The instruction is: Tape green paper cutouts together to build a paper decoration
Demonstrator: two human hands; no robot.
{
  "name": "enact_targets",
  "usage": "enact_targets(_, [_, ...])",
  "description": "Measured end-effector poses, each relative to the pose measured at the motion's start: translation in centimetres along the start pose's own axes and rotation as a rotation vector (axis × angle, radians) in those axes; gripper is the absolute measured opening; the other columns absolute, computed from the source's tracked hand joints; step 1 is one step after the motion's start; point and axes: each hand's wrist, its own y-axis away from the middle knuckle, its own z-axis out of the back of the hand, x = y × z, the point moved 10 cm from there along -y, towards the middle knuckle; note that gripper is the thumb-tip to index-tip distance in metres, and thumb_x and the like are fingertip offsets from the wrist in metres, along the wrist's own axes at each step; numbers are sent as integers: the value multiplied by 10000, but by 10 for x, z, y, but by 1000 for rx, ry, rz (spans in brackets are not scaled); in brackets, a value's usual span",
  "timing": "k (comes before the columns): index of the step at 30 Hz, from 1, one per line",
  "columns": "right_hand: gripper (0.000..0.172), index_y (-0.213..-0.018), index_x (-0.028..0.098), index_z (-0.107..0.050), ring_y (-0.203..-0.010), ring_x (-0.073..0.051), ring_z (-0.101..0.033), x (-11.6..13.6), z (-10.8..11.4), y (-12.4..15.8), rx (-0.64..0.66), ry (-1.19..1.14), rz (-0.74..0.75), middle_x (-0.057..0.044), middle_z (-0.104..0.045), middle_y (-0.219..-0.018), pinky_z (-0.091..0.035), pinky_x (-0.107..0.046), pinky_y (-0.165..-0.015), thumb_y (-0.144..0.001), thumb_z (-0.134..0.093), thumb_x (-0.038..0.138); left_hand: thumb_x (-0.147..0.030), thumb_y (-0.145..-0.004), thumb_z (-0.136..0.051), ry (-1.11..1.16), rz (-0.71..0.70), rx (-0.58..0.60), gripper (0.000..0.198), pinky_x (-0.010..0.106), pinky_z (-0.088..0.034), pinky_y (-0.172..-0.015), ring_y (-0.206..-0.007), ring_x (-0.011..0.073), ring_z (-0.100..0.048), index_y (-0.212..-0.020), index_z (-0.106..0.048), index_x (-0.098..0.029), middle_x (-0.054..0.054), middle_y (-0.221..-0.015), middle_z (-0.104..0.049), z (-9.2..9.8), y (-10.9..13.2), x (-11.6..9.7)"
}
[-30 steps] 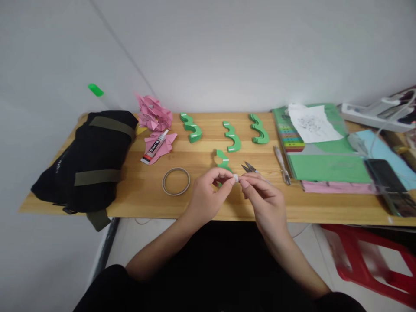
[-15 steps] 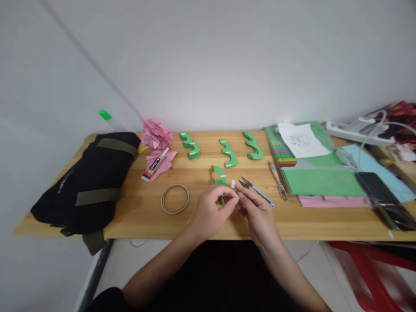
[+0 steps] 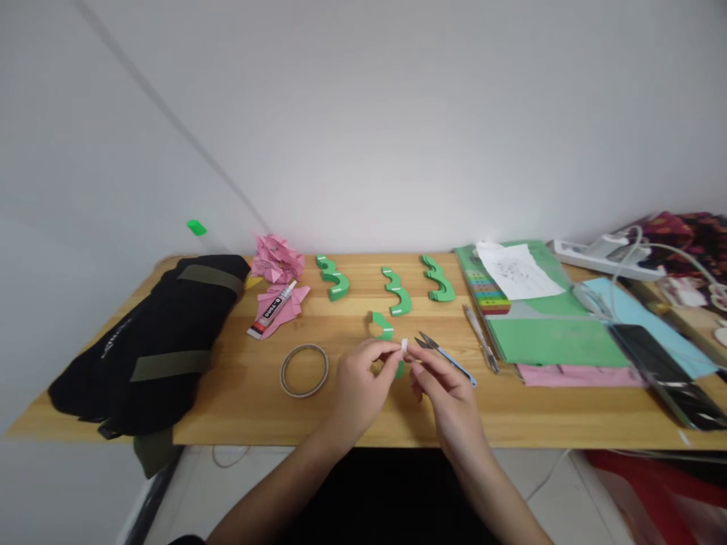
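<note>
A: In the head view, where's the white tab (image 3: pixel 404 344)?
B: Just below and right of the frame's centre, between the fingertips of both hands.
A: How does the left hand (image 3: pixel 363 382) stand?
B: Thumb and forefinger nearly meet at the tab's left edge, with the other fingers curled.
A: And the right hand (image 3: pixel 451 393)?
B: Half closed, its forefinger at the tab's right edge and its thumb a little lower. Which hand grips the tab, I can't tell.
A: What's near them?
B: A green strip (image 3: pixel 382 325) lies behind the fingertips, partly hidden. The snips (image 3: pixel 446 357) are just right of it, and a ring (image 3: pixel 304 371) sits left of the left hand.
A: Further up?
B: Three green stacks (image 3: pixel 399 291) in a row at upper centre; glue (image 3: pixel 273 310) on pink paper (image 3: pixel 291 303) left of them.
</note>
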Motion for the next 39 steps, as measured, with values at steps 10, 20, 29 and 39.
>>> enact_targets(10, [239, -967, 230, -747, -821, -180, -628, 35, 1, 12, -43, 479, 280, -73, -643, -916, -498, -271, -605, -890, -522, 258, -216, -765, -628, 124, 59, 52, 95, 267, -486, -662, -655, 135, -581, -679, -664, -197, 16, -707, -693, -5, -3, 0])
enact_targets(20, [325, -1135, 89, -657, -1021, -340, -603, -5, 54, -25, 105, 1623, -70, -210, -641, -1074, -448, -421, -838, -855, -517, 179, -350, -763, -666, 398, 291, 100, 192, 240, -506, -596, -584, 105, -588, -707, -695, -168, 32, -686, -714, -10, 1, 24])
enact_targets(29, [207, -884, 121, -599, -783, -250, -620, -21, 57, -33, 189, 1481, -126, -164, -649, -892, -427, -339, -677, -807, -421, 46, -362, -691, -741, 563, 384, 50, 175, 233, -480, -582, -561, 77, -525, -700, -715, -190, -3, -656, -689, -2, -1, 22])
enact_targets(39, [600, -815, 182, -615, -442, -83, -218, 2, 18, 26, 135, 152, -232, 68, -264, -568, -185, -232, -406, -890, -366, 722, -334, -642, -801, 688, 432, -5, 178, 212, -438, -555, -555, 62, -507, -693, -702, -194, -34, -610, -636, -5, -7, 21])
